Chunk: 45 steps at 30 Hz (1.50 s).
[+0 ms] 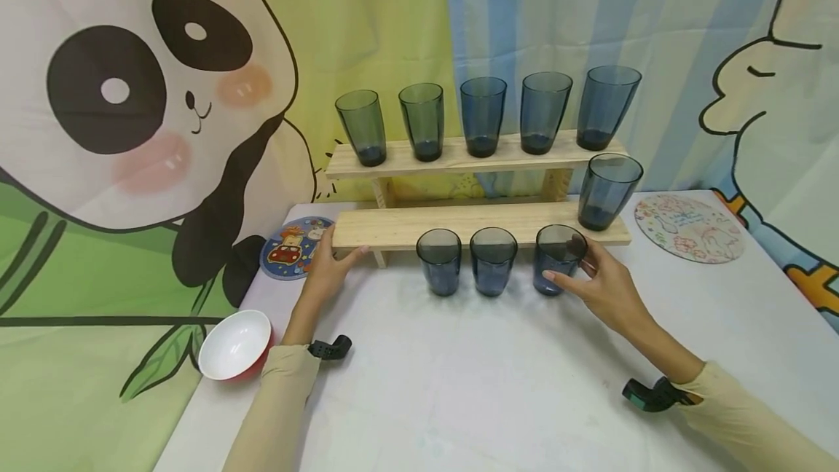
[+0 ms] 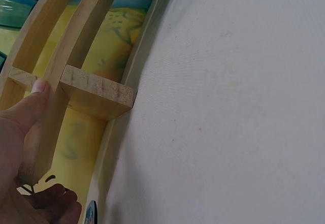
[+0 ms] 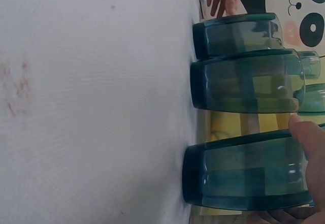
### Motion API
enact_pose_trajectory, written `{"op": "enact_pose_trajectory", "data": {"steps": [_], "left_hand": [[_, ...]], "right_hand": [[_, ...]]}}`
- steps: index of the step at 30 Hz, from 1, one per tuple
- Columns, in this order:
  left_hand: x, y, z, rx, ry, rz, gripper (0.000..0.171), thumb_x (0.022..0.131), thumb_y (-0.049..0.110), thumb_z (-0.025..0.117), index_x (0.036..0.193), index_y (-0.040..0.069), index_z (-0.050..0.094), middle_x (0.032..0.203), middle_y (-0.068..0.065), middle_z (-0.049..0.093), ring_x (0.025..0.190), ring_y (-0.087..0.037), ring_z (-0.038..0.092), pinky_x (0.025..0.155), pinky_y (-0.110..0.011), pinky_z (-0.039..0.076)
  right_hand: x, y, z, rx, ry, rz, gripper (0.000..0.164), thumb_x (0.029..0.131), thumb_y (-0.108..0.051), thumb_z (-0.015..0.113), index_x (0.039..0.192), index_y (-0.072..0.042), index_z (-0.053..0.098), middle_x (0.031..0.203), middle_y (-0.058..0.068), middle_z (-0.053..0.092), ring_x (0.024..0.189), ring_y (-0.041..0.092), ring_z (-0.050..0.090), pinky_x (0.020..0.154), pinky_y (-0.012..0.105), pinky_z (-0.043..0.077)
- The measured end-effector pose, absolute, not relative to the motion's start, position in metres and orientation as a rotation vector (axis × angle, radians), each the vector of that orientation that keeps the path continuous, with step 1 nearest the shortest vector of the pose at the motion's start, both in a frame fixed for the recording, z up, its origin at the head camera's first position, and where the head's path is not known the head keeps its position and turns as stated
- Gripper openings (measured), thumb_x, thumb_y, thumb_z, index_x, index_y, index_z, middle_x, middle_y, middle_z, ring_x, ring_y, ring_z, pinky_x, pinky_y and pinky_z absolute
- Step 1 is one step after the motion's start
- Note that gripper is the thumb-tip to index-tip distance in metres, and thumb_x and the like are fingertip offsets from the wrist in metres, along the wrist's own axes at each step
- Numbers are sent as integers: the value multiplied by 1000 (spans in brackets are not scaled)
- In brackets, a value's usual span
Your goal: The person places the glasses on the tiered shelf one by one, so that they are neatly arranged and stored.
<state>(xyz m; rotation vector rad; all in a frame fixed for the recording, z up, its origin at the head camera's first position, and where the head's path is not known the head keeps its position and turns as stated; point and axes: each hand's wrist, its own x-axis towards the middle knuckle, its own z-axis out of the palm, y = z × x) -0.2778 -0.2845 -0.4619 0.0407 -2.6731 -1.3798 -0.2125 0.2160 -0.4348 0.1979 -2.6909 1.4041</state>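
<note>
My right hand point(image 1: 609, 293) grips a blue-grey tinted drinking glass point(image 1: 549, 279) near its rim, thumb in front and fingers round the far side. That glass stands upright on the white table, its base at the tabletop in the right wrist view. To its left stand two matching glasses point(image 1: 440, 268) point(image 1: 493, 268), close together before a two-tier wooden shelf point(image 1: 406, 224). My left hand point(image 1: 325, 268) holds the left end of the shelf's lower board, the thumb point(image 2: 38, 94) against its front edge and the fingers round the end.
Several matching glasses point(image 1: 483, 119) line the upper board. One more glass point(image 1: 606, 195) stands at the lower board's right end. A blue patterned round mat point(image 1: 288, 253) and a white bowl point(image 1: 232, 344) are at left; a pale round mat point(image 1: 688, 228) lies at right.
</note>
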Motion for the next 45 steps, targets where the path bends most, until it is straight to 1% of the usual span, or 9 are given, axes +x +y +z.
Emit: {"op": "enact_pose_trajectory", "data": {"steps": [4,8,13,20,28,32,36,40,45], "left_hand": [[-277,-284,-461,47,-2667,-1392,105,95,54,76,169,9,16,171,-23,25,158,-44,24,128,-62,22],[-276,-283,-461,32,-2665,-1385,103,96,52,75,168,8,16,171,-23,26,158,-43,24,128,-61,22],[-276,-283,-462,27,-2665,-1378,102,97,49,76,169,8,16,171,-24,25,158,-44,24,128,-62,21],[-275,-283,-463,37,-2670,-1372,101,97,50,75,168,6,17,171,-24,25,158,-45,24,128,-62,21],[-276,-282,-463,15,-2670,-1384,103,96,51,75,169,8,16,171,-23,25,158,-44,24,128,-62,22],[-276,-282,-463,11,-2669,-1394,103,96,52,76,168,9,17,170,-23,27,158,-43,25,127,-62,22],[-277,-282,-462,9,-2670,-1389,102,96,51,76,168,9,17,170,-23,27,158,-43,25,128,-61,22],[-278,-283,-461,12,-2668,-1386,101,96,51,76,168,9,18,170,-22,28,158,-42,25,128,-61,23],[-278,-284,-461,24,-2672,-1378,103,96,51,75,168,7,17,170,-24,25,158,-44,24,128,-61,23]], "right_hand": [[-213,213,-437,215,-2651,1382,105,90,-45,85,166,-2,26,157,31,47,143,49,49,113,51,45],[-214,210,-438,238,-2607,1370,100,89,-41,86,164,-3,32,153,29,51,141,48,52,112,51,46],[-214,208,-440,235,-2586,1360,94,90,-40,86,162,-4,37,149,26,56,138,47,55,112,50,47],[-215,211,-441,259,-2584,1362,91,91,-38,85,162,-4,38,140,28,63,134,45,59,110,47,47],[-213,214,-437,272,-2610,1381,91,92,-39,84,162,-5,38,139,28,64,135,46,58,110,47,47],[-210,215,-428,290,-2634,1375,90,93,-41,83,162,-4,38,140,29,63,136,48,57,110,50,47],[-207,215,-411,312,-2649,1377,87,94,-43,81,159,-3,40,145,27,60,138,49,55,110,54,47],[-207,214,-390,322,-2645,1367,84,94,-41,82,156,-1,43,143,26,60,138,49,55,110,55,46],[-215,212,-370,346,-2624,1361,77,93,-37,83,152,-3,48,139,25,62,138,49,54,110,58,46]]}}
